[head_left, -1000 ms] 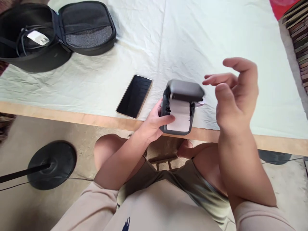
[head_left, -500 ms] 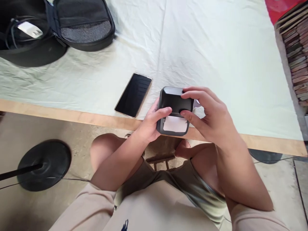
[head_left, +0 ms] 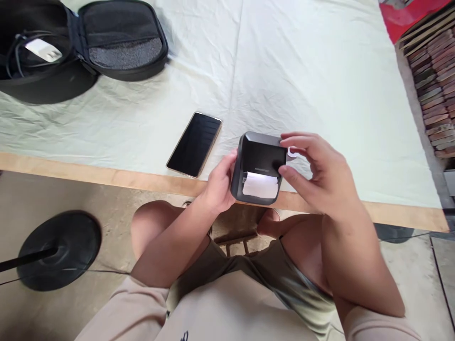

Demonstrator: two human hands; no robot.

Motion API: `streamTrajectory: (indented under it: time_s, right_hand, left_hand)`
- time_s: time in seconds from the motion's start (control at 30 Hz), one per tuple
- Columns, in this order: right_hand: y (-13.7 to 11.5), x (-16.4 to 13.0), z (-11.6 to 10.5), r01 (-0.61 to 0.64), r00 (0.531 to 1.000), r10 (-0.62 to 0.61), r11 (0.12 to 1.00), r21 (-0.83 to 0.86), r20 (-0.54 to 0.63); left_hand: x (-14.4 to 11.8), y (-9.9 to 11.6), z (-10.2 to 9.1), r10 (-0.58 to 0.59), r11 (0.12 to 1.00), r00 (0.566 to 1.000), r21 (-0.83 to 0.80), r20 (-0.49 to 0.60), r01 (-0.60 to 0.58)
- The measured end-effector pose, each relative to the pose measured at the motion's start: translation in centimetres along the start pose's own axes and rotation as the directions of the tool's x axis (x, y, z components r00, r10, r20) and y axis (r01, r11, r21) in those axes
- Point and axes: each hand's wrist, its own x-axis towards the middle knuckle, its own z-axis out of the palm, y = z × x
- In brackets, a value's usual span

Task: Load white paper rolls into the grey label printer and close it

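A small black portable printer (head_left: 265,156) is held just above the table's front edge, with a strip of white paper (head_left: 260,184) showing from the slot on its lower face. My left hand (head_left: 222,182) grips it from the left side, its thumb lying along that edge and the other fingers hidden beneath. At the right edge, the fingertips and thumb of my right hand (head_left: 320,166) touch the printer near its upper corner and side. A small whitish, round-edged item (head_left: 292,153) shows partly behind my right fingers; I cannot make out what it is.
A black phone (head_left: 195,144) lies left of the printer on the cloth-covered table (head_left: 320,71). At the back left stands an open black case (head_left: 124,66) with a white charger (head_left: 44,49) and cable inside. Stacked bricks (head_left: 433,90) are beyond the right edge; a round black base (head_left: 60,251) is on the floor.
My left thumb has moved off the printer's top to its left edge. My right fingers and thumb have drawn back rightward to the printer's edge, uncovering its face and lettering.
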Motion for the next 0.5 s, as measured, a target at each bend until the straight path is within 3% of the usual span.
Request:
streamTrajectory:
  time_s: [0.1, 0.17, 0.33, 0.4, 0.5]
  right_hand:
    - [-0.2, 0.0, -0.2, -0.011, 0.997, 0.009, 1.000, 0.023, 0.074]
    - [-0.4, 0.0, -0.2, -0.008, 0.998, 0.007, 1.000, 0.009, 0.063]
    - [-1.2, 0.3, 0.6, -0.023, 0.979, 0.000, 0.993, -0.112, -0.202]
    - [-1.5, 0.5, 1.1, -0.061, 0.948, 0.033, 0.995, -0.080, -0.317]
    - [-1.9, 0.7, 1.7, -0.064, 0.922, 0.063, 0.998, 0.012, -0.382]
  left_hand:
    - [0.1, -0.4, -0.4, 0.008, 1.000, 1.000, 0.018, 0.017, -0.008]
    - [0.2, -0.5, -0.7, 0.034, 0.999, 0.999, 0.030, 0.028, -0.034]
    - [0.2, -0.4, -1.0, 0.081, 0.995, 0.988, 0.055, 0.128, -0.089]
    - [0.0, -0.3, -1.1, 0.056, 0.995, 0.981, 0.075, 0.184, -0.071]
    - [-0.2, -0.4, -1.1, 0.069, 0.990, 0.969, 0.100, 0.236, -0.095]
